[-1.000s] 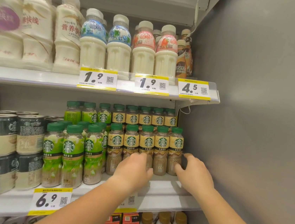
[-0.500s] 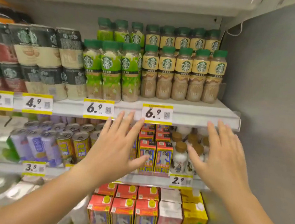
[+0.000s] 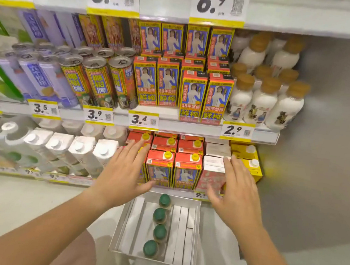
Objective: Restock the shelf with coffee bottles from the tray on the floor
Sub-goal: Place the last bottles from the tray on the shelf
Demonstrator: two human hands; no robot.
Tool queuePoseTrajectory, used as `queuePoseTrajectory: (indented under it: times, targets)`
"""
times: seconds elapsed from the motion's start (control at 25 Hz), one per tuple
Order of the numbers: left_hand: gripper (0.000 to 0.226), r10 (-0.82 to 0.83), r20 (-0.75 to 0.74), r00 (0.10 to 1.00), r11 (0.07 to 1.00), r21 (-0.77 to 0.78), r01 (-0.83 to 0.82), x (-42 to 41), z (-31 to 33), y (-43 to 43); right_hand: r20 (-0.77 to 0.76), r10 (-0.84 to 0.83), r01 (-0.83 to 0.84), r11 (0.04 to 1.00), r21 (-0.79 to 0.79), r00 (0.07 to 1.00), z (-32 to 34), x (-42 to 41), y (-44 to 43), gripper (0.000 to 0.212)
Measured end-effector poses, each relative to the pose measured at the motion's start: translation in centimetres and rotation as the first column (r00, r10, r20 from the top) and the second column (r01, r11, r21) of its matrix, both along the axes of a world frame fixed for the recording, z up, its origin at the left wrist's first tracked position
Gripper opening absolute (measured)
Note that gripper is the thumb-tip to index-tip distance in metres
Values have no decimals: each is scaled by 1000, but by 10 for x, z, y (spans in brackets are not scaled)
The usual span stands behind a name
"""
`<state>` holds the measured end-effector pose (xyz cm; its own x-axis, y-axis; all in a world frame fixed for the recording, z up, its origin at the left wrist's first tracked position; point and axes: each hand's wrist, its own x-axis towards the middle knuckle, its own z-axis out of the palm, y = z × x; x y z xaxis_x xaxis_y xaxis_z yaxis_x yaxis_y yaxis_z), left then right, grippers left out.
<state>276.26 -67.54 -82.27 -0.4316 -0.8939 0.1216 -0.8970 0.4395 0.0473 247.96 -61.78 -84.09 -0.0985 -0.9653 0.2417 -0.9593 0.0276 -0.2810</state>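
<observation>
A white cardboard tray lies on the floor below the shelves. Inside it stands a single row of several coffee bottles with green caps, seen from above. My left hand hovers open above the tray's far left corner, fingers spread. My right hand hovers open above the tray's far right corner. Both hands are empty and apart from the bottles. The coffee shelf itself is out of view above; only its front edge with 6.9 price tags shows.
Red and yellow cartons fill the bottom shelf right behind my hands. White cartons stand to their left. Cans, cartons and white bottles fill the shelf above. A grey wall bounds the right side. Pale floor lies left of the tray.
My view has dropped from the coffee shelf to the floor tray. Both hands have left the shelved bottles and come down, open, to just above the tray.
</observation>
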Motion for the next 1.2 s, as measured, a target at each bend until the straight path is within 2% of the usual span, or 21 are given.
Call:
queuePoseTrajectory:
  times: [0.2, 0.44, 0.52, 0.64, 0.8, 0.88, 1.08, 1.2]
  targets:
    - [91, 59, 30, 998, 962, 266, -65, 14, -110, 13, 84, 14, -34, 969, 246, 996, -107, 31, 21, 81]
    - [85, 213, -12, 977, 751, 642, -156, 18, -204, 24, 214, 61, -155, 876, 456, 975, -195, 67, 42, 78]
    - [84, 235, -29, 972, 687, 712, -145, 11, -224, 21, 268, 78, -211, 833, 512, 960, -216, 74, 44, 76]
    - [70, 278, -149, 949, 659, 748, -76, -4, -245, 15, 344, 60, -247, 810, 532, 937, -238, 85, 46, 65]
    - [38, 412, -332, 848, 625, 780, 1, -16, -264, 16, 444, -17, -246, 814, 527, 896, -260, 102, 46, 42]
    - [36, 492, -385, 781, 619, 785, -3, -22, -267, 18, 498, -89, -220, 821, 526, 862, -266, 105, 47, 37]
    - [36, 702, -422, 573, 555, 829, -70, -34, -279, 23, 581, -238, -166, 814, 557, 778, -272, 106, 44, 41]
    - [36, 774, -418, 476, 525, 844, -113, -37, -281, 25, 667, -294, -179, 819, 545, 685, -275, 105, 39, 42]
